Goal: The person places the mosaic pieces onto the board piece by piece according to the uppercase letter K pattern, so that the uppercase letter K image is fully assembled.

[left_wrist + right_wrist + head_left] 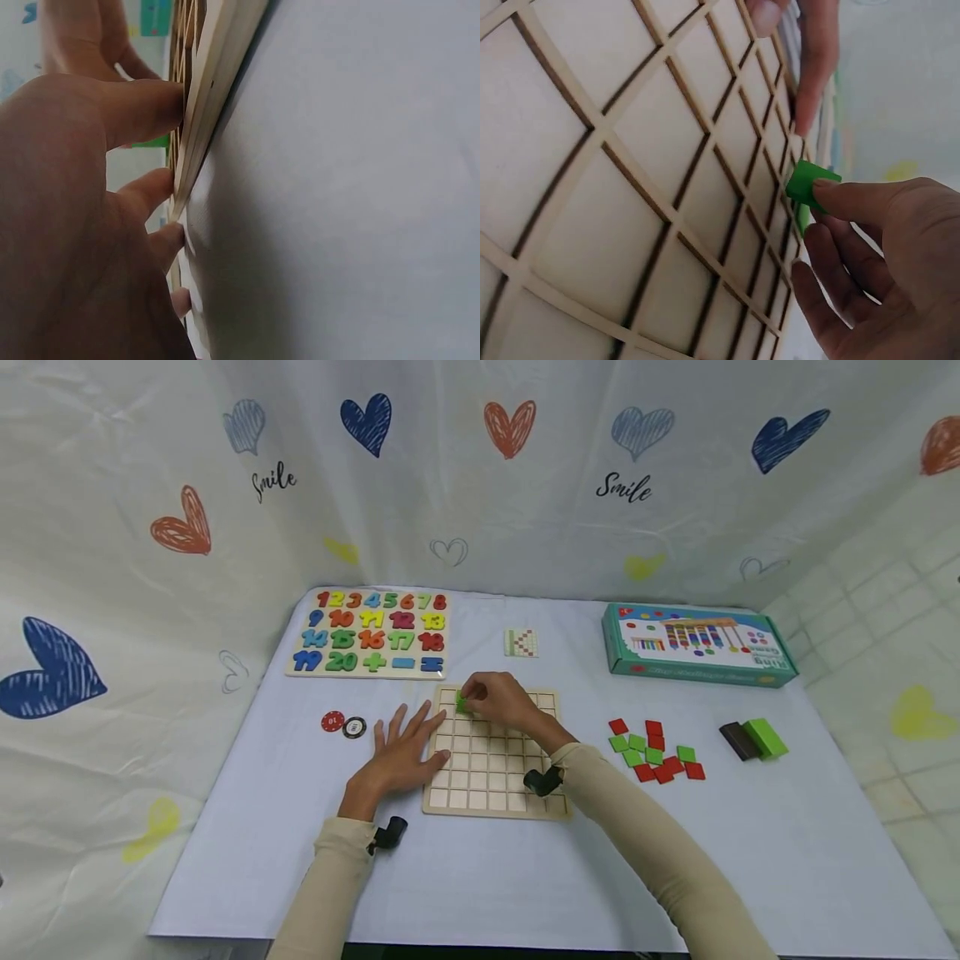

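Over far-left corner of wooden grid board [491, 760]: right hand [502, 700] pinches green tile [461, 702] between thumb and fingertips, tile tilted just above corner cells. Left hand [401, 752] flat, fingers straight, pressing board's left edge on tabletop [480, 868]. Visible cells all bare; no tile seated yet. Loose red and green tiles [654, 752] lie right of board, apart from it. Judgement: filling barely begun; nearly whole grid left.

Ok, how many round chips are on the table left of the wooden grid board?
2. A red round chip and a black-and-white round chip lie side by side on the white table cover, just beyond the left hand. None appears hidden.
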`<state>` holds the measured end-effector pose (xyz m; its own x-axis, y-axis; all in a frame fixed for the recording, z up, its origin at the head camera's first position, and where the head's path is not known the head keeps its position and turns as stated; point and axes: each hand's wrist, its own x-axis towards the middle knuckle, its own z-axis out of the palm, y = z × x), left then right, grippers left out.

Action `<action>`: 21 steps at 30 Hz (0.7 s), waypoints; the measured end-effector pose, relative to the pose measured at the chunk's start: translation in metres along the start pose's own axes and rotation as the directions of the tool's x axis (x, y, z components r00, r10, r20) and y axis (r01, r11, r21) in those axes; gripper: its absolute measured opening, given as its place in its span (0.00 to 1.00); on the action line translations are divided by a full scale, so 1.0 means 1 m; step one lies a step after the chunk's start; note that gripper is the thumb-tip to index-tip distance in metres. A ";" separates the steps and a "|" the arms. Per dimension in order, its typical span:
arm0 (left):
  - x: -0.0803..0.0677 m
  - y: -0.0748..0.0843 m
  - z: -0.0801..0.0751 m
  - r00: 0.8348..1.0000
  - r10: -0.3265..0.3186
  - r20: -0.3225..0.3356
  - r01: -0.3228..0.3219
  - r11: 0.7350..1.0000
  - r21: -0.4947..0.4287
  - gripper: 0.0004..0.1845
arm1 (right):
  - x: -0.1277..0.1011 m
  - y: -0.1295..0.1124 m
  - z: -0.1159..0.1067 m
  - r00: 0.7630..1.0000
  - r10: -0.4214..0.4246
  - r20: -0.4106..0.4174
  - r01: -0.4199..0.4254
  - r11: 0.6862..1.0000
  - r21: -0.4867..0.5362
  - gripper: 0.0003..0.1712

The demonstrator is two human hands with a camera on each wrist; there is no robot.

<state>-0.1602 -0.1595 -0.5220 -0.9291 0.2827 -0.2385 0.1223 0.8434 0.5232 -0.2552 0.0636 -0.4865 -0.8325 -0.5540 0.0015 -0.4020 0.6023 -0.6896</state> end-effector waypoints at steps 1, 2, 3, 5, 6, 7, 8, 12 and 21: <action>0.000 0.000 0.000 1.000 0.000 -0.002 0.000 1.000 -0.002 0.40 | 0.001 0.001 0.002 1.000 0.007 0.004 -0.007 1.000 0.002 0.08; -0.001 0.001 -0.001 1.000 -0.002 0.000 0.002 1.000 -0.001 0.40 | 0.002 0.003 0.003 1.000 0.010 0.008 -0.010 1.000 -0.001 0.07; -0.001 0.001 -0.001 1.000 0.000 -0.003 0.000 1.000 -0.005 0.40 | 0.003 0.004 0.004 1.000 0.014 0.011 -0.014 1.000 0.000 0.07; -0.002 0.002 -0.002 1.000 0.005 -0.007 -0.005 1.000 -0.006 0.40 | 0.003 0.005 0.006 1.000 0.021 0.018 -0.022 1.000 0.007 0.07; -0.003 0.002 -0.002 1.000 0.006 -0.009 -0.006 1.000 -0.005 0.39 | 0.003 0.006 0.006 1.000 0.023 0.020 -0.024 1.000 0.007 0.07; -0.003 0.002 -0.002 1.000 0.008 -0.010 -0.008 1.000 -0.002 0.39 | 0.003 0.006 0.007 0.999 0.025 0.021 -0.025 1.000 0.006 0.07; -0.003 0.002 -0.002 1.000 0.010 -0.011 -0.010 1.000 -0.001 0.39 | 0.003 0.006 0.007 0.999 0.023 0.022 -0.023 1.000 0.003 0.07; -0.004 0.003 -0.003 1.000 0.016 -0.013 -0.016 1.000 0.001 0.39 | 0.002 0.008 0.009 1.000 0.017 0.017 -0.016 0.999 -0.036 0.08; -0.005 0.007 -0.004 1.000 0.012 -0.017 -0.012 1.000 -0.005 0.39 | 0.001 0.008 0.012 1.000 0.012 0.008 -0.011 0.992 -0.126 0.06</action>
<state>-0.1561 -0.1574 -0.5136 -0.9333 0.2850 -0.2186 0.1317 0.8378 0.5298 -0.2547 0.0616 -0.5008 -0.8345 -0.5509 -0.0124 -0.4376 0.6762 -0.5928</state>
